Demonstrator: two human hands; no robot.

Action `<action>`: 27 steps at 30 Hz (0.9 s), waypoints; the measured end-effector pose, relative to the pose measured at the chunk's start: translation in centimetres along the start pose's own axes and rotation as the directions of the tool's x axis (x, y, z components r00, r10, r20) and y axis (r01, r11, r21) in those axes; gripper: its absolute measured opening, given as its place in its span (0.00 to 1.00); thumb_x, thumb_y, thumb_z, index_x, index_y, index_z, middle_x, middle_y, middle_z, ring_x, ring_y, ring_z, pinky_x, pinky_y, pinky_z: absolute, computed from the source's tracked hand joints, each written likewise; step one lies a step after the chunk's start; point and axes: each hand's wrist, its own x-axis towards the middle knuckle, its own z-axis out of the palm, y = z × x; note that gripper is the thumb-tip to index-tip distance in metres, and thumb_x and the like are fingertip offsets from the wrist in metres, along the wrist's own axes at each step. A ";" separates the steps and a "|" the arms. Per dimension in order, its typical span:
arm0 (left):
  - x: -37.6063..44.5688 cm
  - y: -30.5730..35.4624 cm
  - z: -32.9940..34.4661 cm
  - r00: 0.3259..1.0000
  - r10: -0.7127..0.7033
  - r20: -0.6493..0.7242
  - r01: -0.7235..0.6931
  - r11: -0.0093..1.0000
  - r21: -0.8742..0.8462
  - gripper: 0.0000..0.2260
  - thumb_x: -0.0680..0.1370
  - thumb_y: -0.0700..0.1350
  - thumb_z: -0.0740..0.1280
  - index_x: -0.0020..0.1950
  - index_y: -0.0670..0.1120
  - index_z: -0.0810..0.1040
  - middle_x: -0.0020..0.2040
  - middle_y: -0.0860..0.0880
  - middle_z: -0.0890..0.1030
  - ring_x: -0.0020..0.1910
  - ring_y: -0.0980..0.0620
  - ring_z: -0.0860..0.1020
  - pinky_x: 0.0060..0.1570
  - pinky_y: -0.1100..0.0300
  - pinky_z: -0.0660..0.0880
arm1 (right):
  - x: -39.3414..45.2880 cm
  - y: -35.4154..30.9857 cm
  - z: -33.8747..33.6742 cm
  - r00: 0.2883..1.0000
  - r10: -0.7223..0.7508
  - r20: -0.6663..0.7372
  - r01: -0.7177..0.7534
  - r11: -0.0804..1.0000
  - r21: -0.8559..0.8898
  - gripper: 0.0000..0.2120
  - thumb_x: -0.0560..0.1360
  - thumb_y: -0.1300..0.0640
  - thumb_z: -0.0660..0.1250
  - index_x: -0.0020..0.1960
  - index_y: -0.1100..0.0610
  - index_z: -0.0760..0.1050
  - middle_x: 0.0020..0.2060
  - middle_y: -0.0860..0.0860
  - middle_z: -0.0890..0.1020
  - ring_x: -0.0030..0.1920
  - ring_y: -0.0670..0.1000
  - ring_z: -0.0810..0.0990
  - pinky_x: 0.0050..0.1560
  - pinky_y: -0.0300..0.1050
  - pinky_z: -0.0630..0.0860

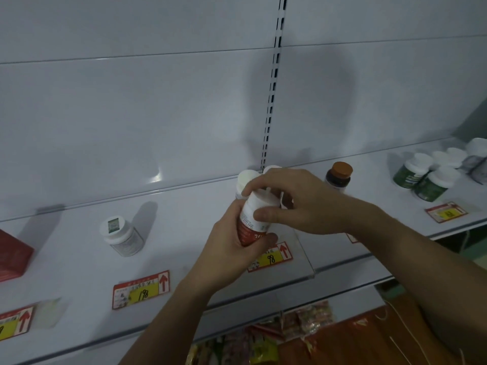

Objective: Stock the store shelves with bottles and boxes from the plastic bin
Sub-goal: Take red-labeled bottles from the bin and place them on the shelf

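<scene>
Centre of frame — both hands on one bottle [252, 219] held over the shelf [79, 259]. Left hand [232, 246] wraps its lower body; right hand [292, 204] pinches near the cap. Risk: setting it down could knock the white-capped bottles [247, 180] just behind, standing close together. Bottle tilted — white upper label, red lower band, print too blurred to read. Bin not in view.
</scene>
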 end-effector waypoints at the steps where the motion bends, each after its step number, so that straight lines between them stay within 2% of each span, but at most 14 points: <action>1: -0.2 -0.3 -0.3 1.000 -0.002 0.011 0.001 0.999 0.052 0.26 0.72 0.49 0.77 0.65 0.60 0.69 0.54 0.63 0.79 0.52 0.58 0.81 0.49 0.59 0.81 | -0.1 0.0 0.0 1.000 -0.001 -0.001 0.001 1.000 -0.014 0.17 0.77 0.46 0.71 0.65 0.45 0.75 0.54 0.48 0.78 0.50 0.40 0.74 0.47 0.28 0.71; 3: -0.5 -0.8 -1.5 0.998 -0.018 0.057 0.001 0.959 0.283 0.32 0.68 0.60 0.77 0.65 0.68 0.63 0.60 0.68 0.73 0.59 0.65 0.75 0.55 0.65 0.76 | -0.2 0.3 -0.1 1.000 0.009 -0.004 -0.009 0.997 -0.073 0.19 0.76 0.46 0.72 0.65 0.46 0.73 0.57 0.45 0.77 0.51 0.39 0.73 0.48 0.28 0.70; 4: -0.8 -1.2 -2.3 0.996 -0.053 0.076 0.015 0.902 0.431 0.37 0.66 0.65 0.76 0.68 0.69 0.59 0.65 0.69 0.69 0.62 0.66 0.71 0.60 0.65 0.72 | -0.2 0.3 -0.1 1.000 0.028 -0.001 -0.028 0.994 -0.104 0.21 0.76 0.46 0.72 0.66 0.46 0.72 0.59 0.44 0.76 0.51 0.40 0.73 0.49 0.29 0.70; 6: -1.0 -1.8 -3.5 0.981 -0.186 0.060 0.099 0.736 0.669 0.46 0.66 0.70 0.73 0.77 0.61 0.53 0.75 0.58 0.62 0.71 0.58 0.63 0.70 0.54 0.67 | -0.1 0.2 0.2 0.997 0.076 0.022 -0.071 0.982 -0.176 0.23 0.76 0.45 0.71 0.68 0.45 0.69 0.61 0.43 0.74 0.52 0.42 0.71 0.54 0.34 0.71; 8: -1.0 -2.5 -4.3 0.951 -0.307 0.034 0.159 0.582 0.797 0.50 0.68 0.70 0.70 0.81 0.54 0.49 0.81 0.52 0.52 0.79 0.50 0.53 0.77 0.44 0.57 | 0.2 -0.3 0.7 0.993 0.104 0.052 -0.088 0.963 -0.255 0.23 0.77 0.44 0.70 0.69 0.45 0.67 0.64 0.44 0.72 0.55 0.44 0.70 0.59 0.41 0.72; 10: -0.8 -3.2 -4.4 0.923 -0.382 0.042 0.178 0.522 0.834 0.51 0.69 0.71 0.69 0.82 0.52 0.45 0.83 0.51 0.45 0.81 0.47 0.46 0.78 0.41 0.51 | 0.4 -0.7 1.1 0.994 0.105 0.037 -0.089 0.950 -0.301 0.24 0.78 0.44 0.69 0.70 0.46 0.66 0.66 0.45 0.71 0.57 0.45 0.70 0.62 0.44 0.73; 12: -0.8 -3.7 -4.3 0.904 -0.423 0.060 0.173 0.492 0.853 0.52 0.70 0.72 0.68 0.82 0.51 0.44 0.83 0.50 0.42 0.81 0.46 0.43 0.78 0.40 0.49 | 0.5 -0.9 1.4 0.995 0.100 0.015 -0.090 0.945 -0.316 0.24 0.78 0.44 0.69 0.70 0.46 0.67 0.67 0.46 0.70 0.59 0.48 0.72 0.62 0.46 0.75; 17: -0.9 -4.2 -4.6 0.908 -0.412 0.074 0.144 0.472 0.870 0.51 0.70 0.73 0.66 0.82 0.52 0.44 0.82 0.50 0.41 0.81 0.45 0.41 0.78 0.40 0.47 | 0.5 -1.1 2.0 0.993 0.120 0.014 -0.106 0.923 -0.370 0.23 0.78 0.45 0.68 0.71 0.47 0.69 0.66 0.47 0.67 0.56 0.52 0.75 0.59 0.47 0.78; 27: -1.2 -4.8 -4.9 0.907 -0.412 0.087 0.123 0.457 0.881 0.50 0.71 0.74 0.63 0.82 0.53 0.42 0.82 0.50 0.39 0.81 0.47 0.40 0.78 0.41 0.45 | 0.2 -1.7 2.7 0.988 0.150 -0.043 -0.154 0.900 -0.407 0.23 0.80 0.47 0.66 0.72 0.51 0.69 0.64 0.50 0.68 0.54 0.54 0.77 0.59 0.49 0.78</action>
